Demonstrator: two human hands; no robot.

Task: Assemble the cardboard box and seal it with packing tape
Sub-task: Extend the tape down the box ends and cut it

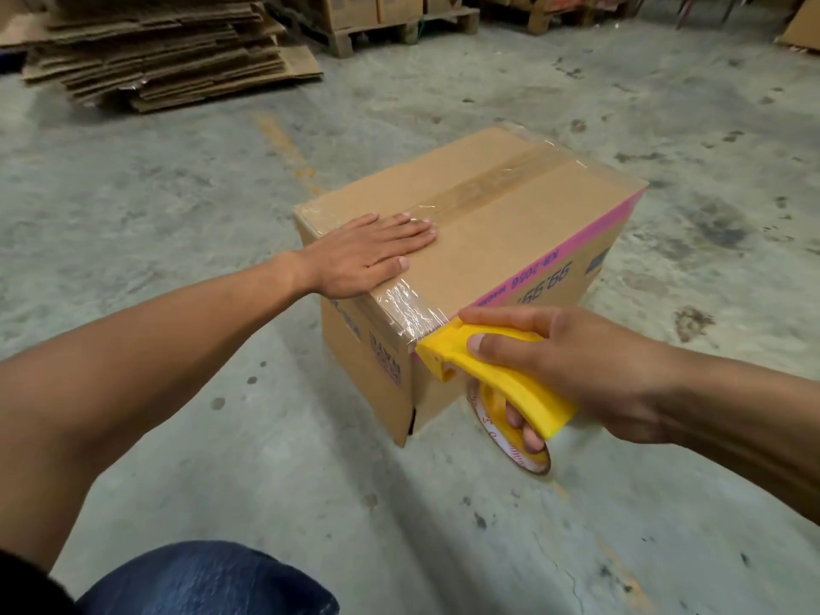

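Note:
A closed brown cardboard box (510, 224) with a pink stripe and printed text stands on the concrete floor. Clear tape (488, 179) runs along its top seam, and a second clear strip (408, 310) crosses the near top edge. My left hand (368, 255) lies flat, fingers together, on the box top near that edge. My right hand (572, 370) grips a yellow tape dispenser (501, 375) at the near corner of the box, its front touching the strip. The tape roll (528, 454) hangs under the dispenser, partly hidden by my fingers.
A stack of flattened cardboard sheets (164, 51) lies at the far left. Wooden pallets with cartons (386, 24) stand along the back. Stained bare concrete floor (177, 215) surrounds the box. My knee in blue jeans (208, 579) is at the bottom.

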